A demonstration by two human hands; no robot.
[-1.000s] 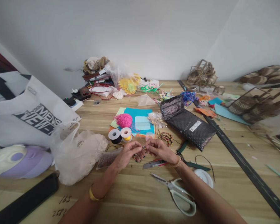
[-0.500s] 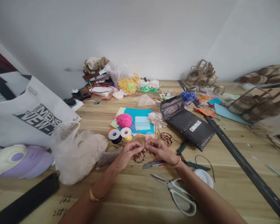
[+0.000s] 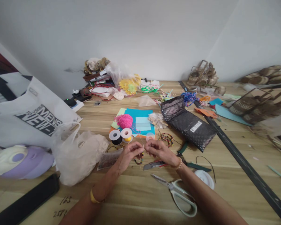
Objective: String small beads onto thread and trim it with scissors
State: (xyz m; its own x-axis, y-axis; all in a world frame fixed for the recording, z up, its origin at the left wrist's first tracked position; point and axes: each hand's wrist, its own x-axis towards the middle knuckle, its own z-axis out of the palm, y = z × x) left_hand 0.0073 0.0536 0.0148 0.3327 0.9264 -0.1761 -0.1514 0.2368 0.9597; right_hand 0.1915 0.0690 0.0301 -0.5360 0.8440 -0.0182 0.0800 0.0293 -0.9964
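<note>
My left hand and my right hand meet over the middle of the wooden table. Both pinch a thin pale thread that stands up between the fingertips. A small loop of coloured beads hangs from that thread just below my left fingers. A bag of brown beads lies by my left wrist. Two thread spools stand just beyond my hands, beside a second beaded ring.
Scissors, a utility knife and green-handled pliers lie near my right forearm. A crumpled plastic bag, a white tote and a black phone fill the left. Pink yarn, coloured paper, a black mesh pouch and baskets sit farther back.
The hands have stayed close together on the thread. The bead loop has slipped a little lower and left, under my left fingers.
</note>
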